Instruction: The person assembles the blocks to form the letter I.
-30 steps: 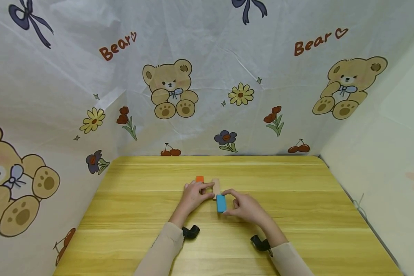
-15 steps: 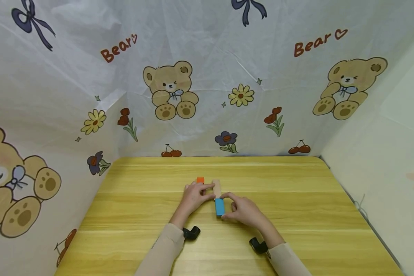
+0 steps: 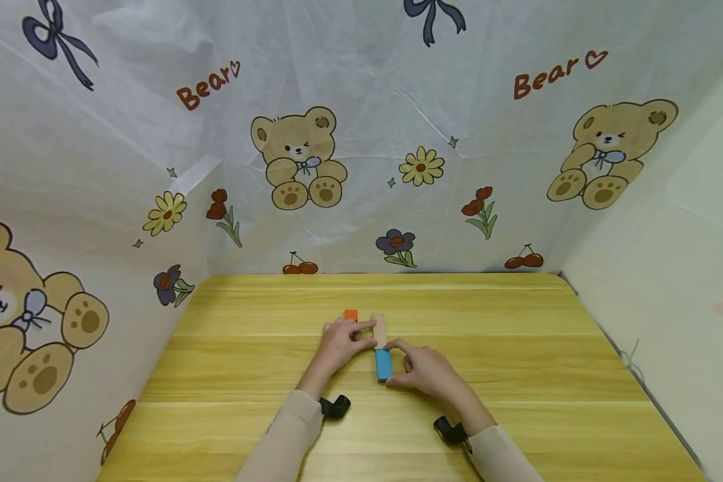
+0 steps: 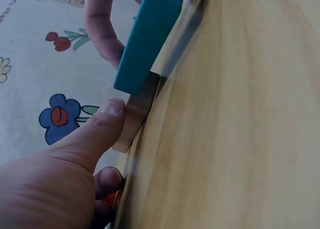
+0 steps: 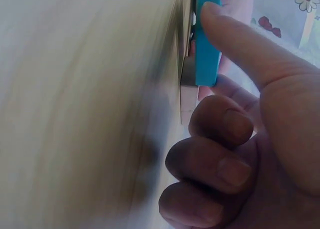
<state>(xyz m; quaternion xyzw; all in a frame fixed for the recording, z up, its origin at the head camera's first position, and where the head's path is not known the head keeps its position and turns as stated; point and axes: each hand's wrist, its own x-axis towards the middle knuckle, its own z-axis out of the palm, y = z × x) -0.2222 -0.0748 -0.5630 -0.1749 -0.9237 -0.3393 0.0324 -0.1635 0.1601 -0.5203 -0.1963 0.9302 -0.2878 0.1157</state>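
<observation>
My right hand (image 3: 426, 369) pinches a blue rectangular block (image 3: 383, 365) between thumb and index finger, one at each end, with the other fingers curled in. Beyond it lies a plain wooden block (image 3: 379, 330), lengthwise away from me. The left hand (image 3: 339, 345) holds this wooden block at its left side with thumb and index fingertip. In the left wrist view the blue block (image 4: 150, 41) is raised off the table, its far end right over the near end of the wooden block (image 4: 136, 111). An orange block (image 3: 351, 314) shows behind the left hand, partly hidden.
The wood-grain table (image 3: 518, 348) reaches back to a white cloth (image 3: 361, 134) printed with bears and flowers. Black wrist cameras (image 3: 335, 407) sit on both wrists, just inside the beige sleeves (image 3: 283, 435). A thin cord hangs at the right table edge.
The right hand has brought the blue block slightly toward me and left, and straightened it in line with the wooden block. The left hand stays in place on the wooden block.
</observation>
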